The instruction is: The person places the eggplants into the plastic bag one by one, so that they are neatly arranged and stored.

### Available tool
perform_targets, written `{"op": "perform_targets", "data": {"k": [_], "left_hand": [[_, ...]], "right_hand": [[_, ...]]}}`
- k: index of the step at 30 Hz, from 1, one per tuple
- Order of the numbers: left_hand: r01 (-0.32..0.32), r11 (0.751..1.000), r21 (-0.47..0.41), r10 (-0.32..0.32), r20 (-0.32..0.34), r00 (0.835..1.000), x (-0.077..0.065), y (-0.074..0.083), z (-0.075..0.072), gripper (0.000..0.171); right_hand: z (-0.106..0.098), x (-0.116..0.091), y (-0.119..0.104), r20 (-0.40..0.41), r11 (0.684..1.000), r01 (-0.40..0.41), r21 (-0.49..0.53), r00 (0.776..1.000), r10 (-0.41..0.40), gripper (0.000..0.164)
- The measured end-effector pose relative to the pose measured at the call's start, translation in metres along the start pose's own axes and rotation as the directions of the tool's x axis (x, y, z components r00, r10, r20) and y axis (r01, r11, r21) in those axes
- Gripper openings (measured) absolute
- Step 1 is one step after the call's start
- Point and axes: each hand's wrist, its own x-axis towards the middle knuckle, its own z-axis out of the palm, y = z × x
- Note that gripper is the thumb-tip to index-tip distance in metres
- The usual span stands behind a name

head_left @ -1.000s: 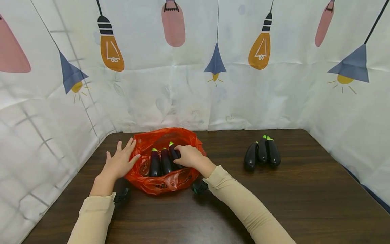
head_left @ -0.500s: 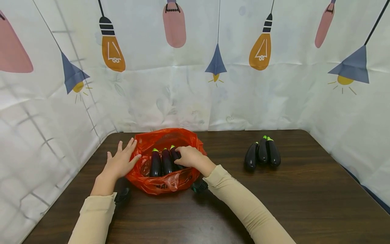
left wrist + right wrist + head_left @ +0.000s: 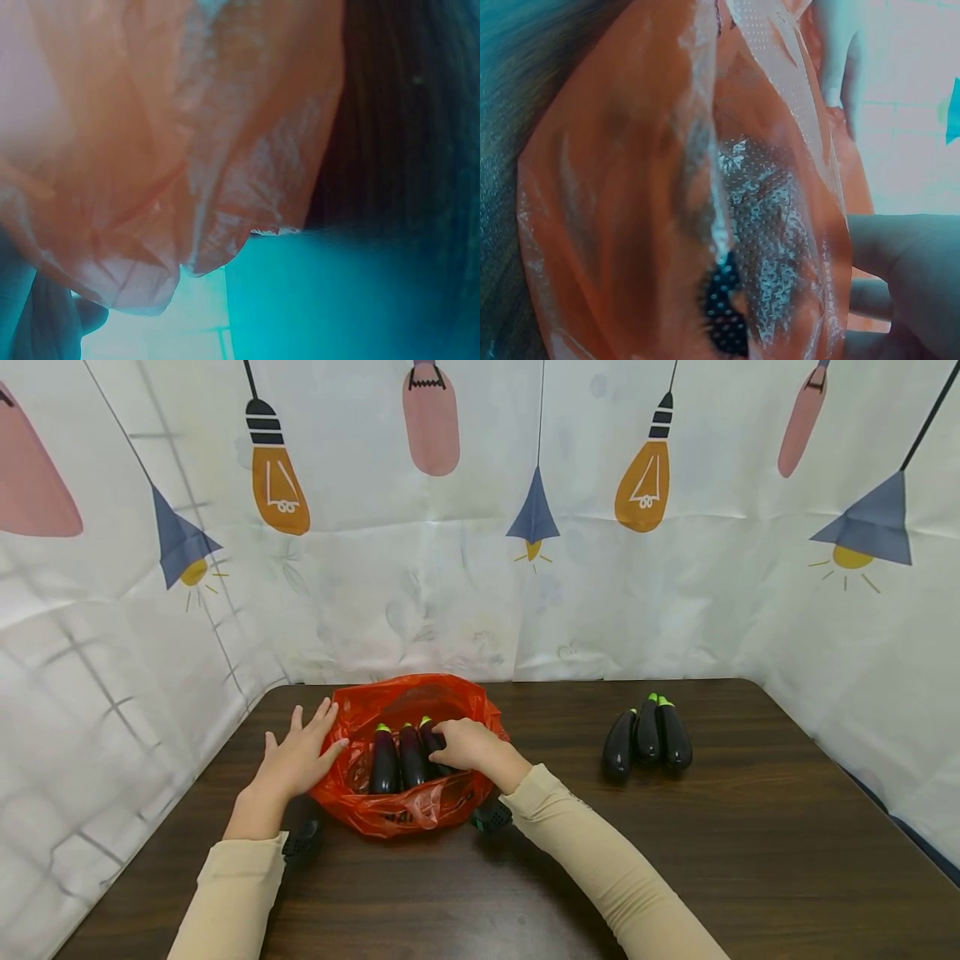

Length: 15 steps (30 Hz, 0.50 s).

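bare wooden tabletop [image 3: 555, 718] lies between the red plastic bag [image 3: 367, 818] and the three loose eggplants [image 3: 648, 733], though the right sleeve [image 3: 600, 877] slants over its near part. the bag's mouth faces up; inside, three bagged eggplants [image 3: 412, 760] fill the middle, the right hand [image 3: 471, 747] covers the right side, and the left hand [image 3: 295, 760] bars the left rim.

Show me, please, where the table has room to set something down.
Bare tabletop lies between the red bag and three loose eggplants, also nearer, right of the right sleeve. The bag is crowded by bagged eggplants, the left hand and right hand.
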Motion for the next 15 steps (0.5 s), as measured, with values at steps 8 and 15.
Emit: {"op": "perform_targets", "data": {"k": [8, 15], "left_hand": [[-0.007, 1.000, -0.003, 0.007, 0.000, 1.000, -0.0006, 0.0001, 0.0001, 0.078], [-0.017, 1.000, 0.001, 0.017, -0.016, 1.000, -0.0010, 0.0001, -0.0002, 0.076]], "right_hand": [[-0.0047, -0.0061, -0.0056, 0.018, 1.000, -0.014, -0.006, 1.000, 0.014, 0.051], [-0.0018, -0.0036, -0.0038, 0.010, 1.000, -0.002, -0.021, 1.000, 0.002, 0.050]]}}
